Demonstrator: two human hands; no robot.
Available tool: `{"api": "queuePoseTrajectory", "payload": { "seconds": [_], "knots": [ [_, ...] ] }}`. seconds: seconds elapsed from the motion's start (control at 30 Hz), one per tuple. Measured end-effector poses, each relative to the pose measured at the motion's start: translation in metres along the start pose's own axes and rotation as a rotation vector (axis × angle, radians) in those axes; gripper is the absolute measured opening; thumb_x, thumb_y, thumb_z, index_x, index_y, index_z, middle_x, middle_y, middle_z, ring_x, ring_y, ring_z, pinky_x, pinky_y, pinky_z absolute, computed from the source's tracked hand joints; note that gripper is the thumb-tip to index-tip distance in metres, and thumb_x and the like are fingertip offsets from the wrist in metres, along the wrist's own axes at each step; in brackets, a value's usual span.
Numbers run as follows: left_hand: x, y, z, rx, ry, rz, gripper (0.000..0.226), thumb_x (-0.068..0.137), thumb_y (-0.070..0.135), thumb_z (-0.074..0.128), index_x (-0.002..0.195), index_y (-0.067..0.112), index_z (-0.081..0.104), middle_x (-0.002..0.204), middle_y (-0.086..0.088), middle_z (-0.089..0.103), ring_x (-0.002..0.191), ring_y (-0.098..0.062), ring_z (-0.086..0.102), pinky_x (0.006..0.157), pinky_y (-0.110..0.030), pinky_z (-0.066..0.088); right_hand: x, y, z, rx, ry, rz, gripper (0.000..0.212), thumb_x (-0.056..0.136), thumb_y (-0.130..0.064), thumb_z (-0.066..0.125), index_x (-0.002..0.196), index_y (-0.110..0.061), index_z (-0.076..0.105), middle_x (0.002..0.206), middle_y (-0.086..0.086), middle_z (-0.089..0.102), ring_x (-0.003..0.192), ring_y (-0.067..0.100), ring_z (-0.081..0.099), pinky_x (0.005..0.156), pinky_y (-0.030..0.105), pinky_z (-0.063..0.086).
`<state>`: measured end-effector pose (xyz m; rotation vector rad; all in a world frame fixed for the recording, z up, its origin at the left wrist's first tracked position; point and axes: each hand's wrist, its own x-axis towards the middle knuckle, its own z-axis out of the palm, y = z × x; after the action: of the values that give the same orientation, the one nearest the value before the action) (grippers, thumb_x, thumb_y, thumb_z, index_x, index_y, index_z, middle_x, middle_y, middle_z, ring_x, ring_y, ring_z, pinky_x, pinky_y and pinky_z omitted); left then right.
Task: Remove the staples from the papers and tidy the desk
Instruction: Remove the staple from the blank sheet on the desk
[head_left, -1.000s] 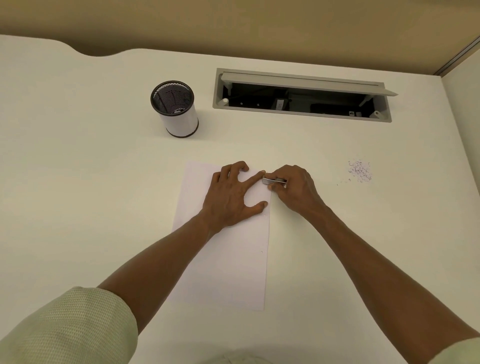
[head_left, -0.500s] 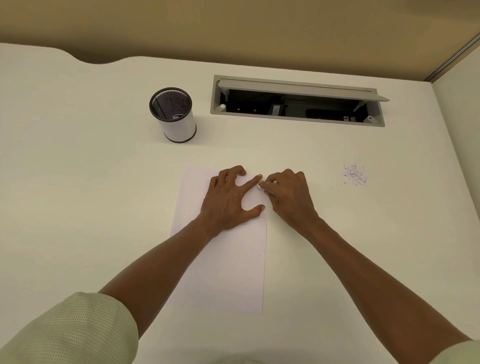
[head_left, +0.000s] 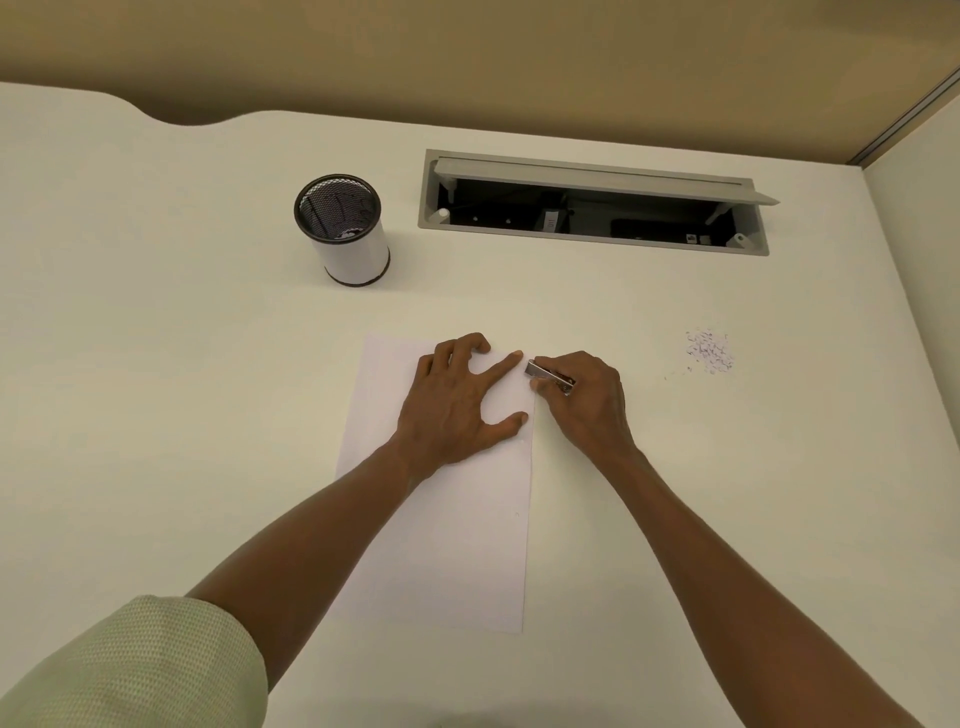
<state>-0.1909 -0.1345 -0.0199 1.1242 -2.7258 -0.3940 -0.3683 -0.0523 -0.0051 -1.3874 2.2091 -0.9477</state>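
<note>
White papers (head_left: 447, 530) lie in a stack on the cream desk (head_left: 156, 415) in front of me. My left hand (head_left: 457, 405) presses flat on their upper part, fingers spread, index finger pointing at the top right corner. My right hand (head_left: 587, 400) grips a small metal staple remover (head_left: 549, 377), whose tip sits at that corner, just beside my left index fingertip. A pile of pulled staples (head_left: 709, 352) lies on the desk to the right of my right hand.
A black mesh pen cup (head_left: 345, 234) with a white wrap stands at the back left of the papers. Behind it to the right is an open grey cable hatch (head_left: 592, 208) set in the desk. A partition wall (head_left: 914, 234) bounds the right side.
The right hand has turned so the staple remover shows again at the paper's top right corner. The left hand stays pressed on the papers. My view has shifted slightly.
</note>
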Motion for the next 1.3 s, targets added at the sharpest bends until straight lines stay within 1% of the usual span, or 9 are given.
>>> {"api": "queuePoseTrajectory", "payload": {
  "seconds": [0.33, 0.47, 0.6, 0.8, 1.03, 1.1, 1.17, 1.23, 1.3],
  "knots": [
    [0.000, 0.000, 0.000, -0.003, 0.005, -0.001, 0.074, 0.081, 0.075, 0.050, 0.147, 0.043, 0.045, 0.138, 0.001, 0.042, 0.127, -0.024, 0.039, 0.099, -0.038, 0.036, 0.008, 0.001, -0.001, -0.031, -0.059, -0.070, 0.024, 0.080, -0.026, 0.069, 0.103, -0.023, 0.075, 0.093, -0.001, 0.071, 0.087, 0.022, 0.064, 0.077, 0.043, 0.052],
    [0.000, -0.001, 0.000, 0.001, 0.009, -0.002, 0.074, 0.081, 0.075, 0.050, 0.146, 0.042, 0.045, 0.138, 0.001, 0.042, 0.128, -0.023, 0.039, 0.098, -0.038, 0.036, 0.007, 0.001, -0.001, -0.029, -0.059, -0.096, 0.023, 0.080, -0.024, 0.068, 0.102, -0.026, 0.075, 0.091, -0.002, 0.071, 0.085, 0.022, 0.063, 0.074, 0.044, 0.051],
    [0.000, -0.001, 0.001, -0.001, 0.011, 0.002, 0.074, 0.081, 0.075, 0.049, 0.146, 0.041, 0.046, 0.138, 0.000, 0.043, 0.127, -0.024, 0.040, 0.098, -0.039, 0.037, 0.006, -0.003, 0.000, -0.135, -0.053, -0.121, 0.024, 0.082, -0.022, 0.066, 0.103, -0.029, 0.075, 0.090, -0.004, 0.069, 0.085, 0.020, 0.059, 0.075, 0.041, 0.048],
    [0.000, 0.000, -0.002, -0.003, 0.002, 0.001, 0.073, 0.081, 0.075, 0.048, 0.147, 0.043, 0.044, 0.139, 0.000, 0.042, 0.128, -0.024, 0.039, 0.099, -0.039, 0.037, 0.011, -0.009, -0.003, -0.480, 0.019, -0.446, 0.028, 0.075, -0.005, 0.068, 0.094, -0.025, 0.075, 0.089, -0.004, 0.068, 0.077, 0.023, 0.057, 0.066, 0.033, 0.030],
    [-0.001, 0.000, 0.000, 0.003, -0.002, 0.004, 0.074, 0.080, 0.076, 0.048, 0.147, 0.043, 0.044, 0.139, 0.001, 0.042, 0.127, -0.025, 0.040, 0.097, -0.039, 0.039, 0.005, -0.007, -0.003, -0.677, 0.038, -0.677, 0.035, 0.079, 0.002, 0.051, 0.101, -0.016, 0.071, 0.098, 0.000, 0.069, 0.082, 0.025, 0.057, 0.067, 0.036, 0.033],
    [0.000, 0.000, 0.000, 0.005, 0.003, 0.005, 0.074, 0.080, 0.077, 0.048, 0.147, 0.043, 0.044, 0.139, 0.002, 0.042, 0.127, -0.024, 0.041, 0.097, -0.039, 0.038, -0.004, -0.006, -0.002, -0.643, 0.084, -0.617, 0.033, 0.083, 0.000, 0.052, 0.103, -0.018, 0.071, 0.098, -0.002, 0.069, 0.081, 0.024, 0.058, 0.067, 0.035, 0.034],
    [-0.001, 0.000, 0.000, 0.012, 0.010, 0.010, 0.074, 0.081, 0.076, 0.048, 0.147, 0.042, 0.044, 0.138, 0.002, 0.042, 0.126, -0.024, 0.041, 0.097, -0.040, 0.038, -0.020, -0.004, 0.003, -0.486, 0.127, -0.359, 0.028, 0.085, -0.008, 0.058, 0.107, -0.022, 0.071, 0.098, -0.005, 0.068, 0.082, 0.021, 0.057, 0.067, 0.034, 0.037],
    [-0.002, -0.001, 0.000, 0.016, 0.001, 0.015, 0.075, 0.081, 0.076, 0.047, 0.148, 0.042, 0.043, 0.139, 0.002, 0.041, 0.126, -0.024, 0.040, 0.098, -0.039, 0.038, -0.035, -0.005, 0.008, -0.217, 0.145, -0.023, 0.027, 0.089, -0.016, 0.060, 0.114, -0.020, 0.067, 0.100, -0.003, 0.066, 0.086, 0.018, 0.057, 0.073, 0.033, 0.043],
    [-0.001, -0.001, -0.001, 0.029, -0.023, 0.013, 0.079, 0.082, 0.077, 0.045, 0.151, 0.040, 0.038, 0.140, 0.001, 0.040, 0.127, -0.024, 0.038, 0.100, -0.040, 0.038, -0.038, -0.006, 0.007, -0.069, 0.179, 0.146, 0.021, 0.094, -0.021, 0.056, 0.112, -0.014, 0.064, 0.094, -0.002, 0.063, 0.084, 0.015, 0.055, 0.074, 0.030, 0.044]
  ]
}}
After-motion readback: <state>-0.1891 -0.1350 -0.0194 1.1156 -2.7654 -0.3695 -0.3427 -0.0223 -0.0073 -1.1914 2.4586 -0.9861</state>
